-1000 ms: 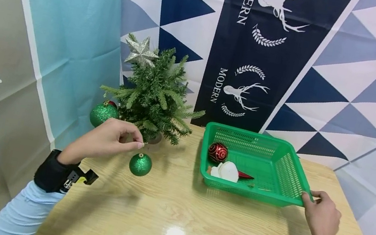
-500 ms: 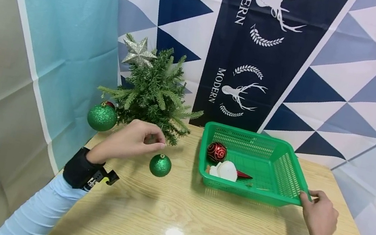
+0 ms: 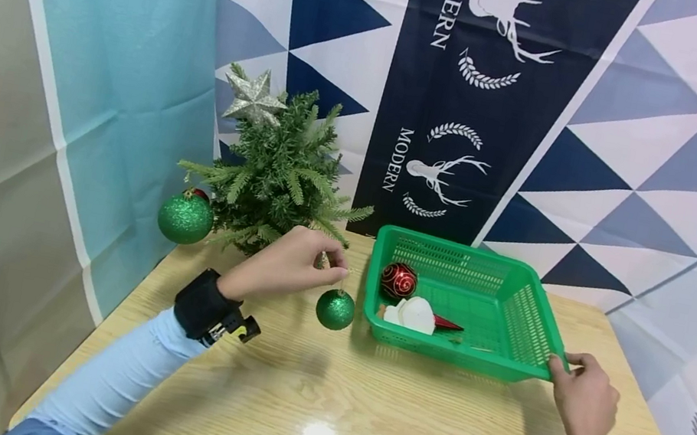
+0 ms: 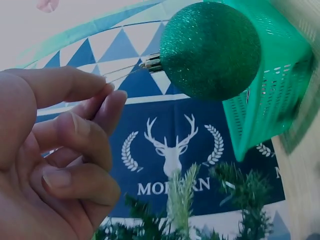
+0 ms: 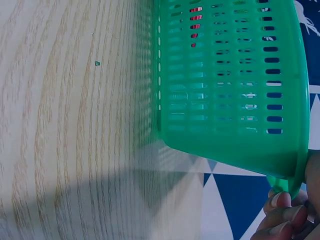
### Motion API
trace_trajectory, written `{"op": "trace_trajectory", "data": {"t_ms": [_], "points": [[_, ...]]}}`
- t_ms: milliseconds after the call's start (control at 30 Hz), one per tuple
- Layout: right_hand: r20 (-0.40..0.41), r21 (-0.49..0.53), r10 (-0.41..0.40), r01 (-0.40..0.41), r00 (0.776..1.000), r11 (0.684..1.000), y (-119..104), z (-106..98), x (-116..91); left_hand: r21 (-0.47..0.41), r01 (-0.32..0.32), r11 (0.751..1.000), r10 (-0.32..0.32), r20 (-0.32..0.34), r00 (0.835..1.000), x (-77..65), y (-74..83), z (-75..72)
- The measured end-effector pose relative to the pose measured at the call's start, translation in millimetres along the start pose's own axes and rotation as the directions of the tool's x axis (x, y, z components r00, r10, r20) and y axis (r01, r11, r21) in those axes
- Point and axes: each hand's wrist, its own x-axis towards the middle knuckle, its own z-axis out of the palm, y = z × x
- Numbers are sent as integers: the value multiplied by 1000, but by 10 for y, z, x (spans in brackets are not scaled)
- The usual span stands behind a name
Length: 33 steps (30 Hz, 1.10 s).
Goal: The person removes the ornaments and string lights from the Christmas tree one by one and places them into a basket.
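Note:
My left hand pinches the thin string loop of a glittery green Christmas bauble between thumb and forefinger. The bauble hangs below the fingertips, just left of the green plastic basket; in the left wrist view the bauble overlaps the basket's wall. My right hand grips the basket's near right rim, fingers curled under it in the right wrist view. Inside the basket lie a red bauble with swirls, a white rounded ornament and a red pointed piece.
Behind my left hand stands a small artificial Christmas tree topped with a silver star. A larger green bauble hangs on its left side, a red one partly hidden behind. Patterned cloth hangs behind the wooden table.
My left hand has moved right, away from the tree and toward the basket, carrying the dangling green bauble. The right hand stays on the basket's rim.

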Motion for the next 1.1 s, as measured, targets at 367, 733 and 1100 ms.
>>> {"op": "trace_trajectory", "data": {"t_ms": [367,733,1100], "points": [[-12,6,-10,10,1000,1000,14,24,-9,-12,64,998,-64,-30,997,483,-33,280],[-18,3,-8,8,1000,1000,9,35,-15,56,80,995,-76,-55,996,783,-88,504],[-15,6,1,-1,1000,1000,9,27,-22,68,94,993,-91,-41,995,922,-106,581]]}}
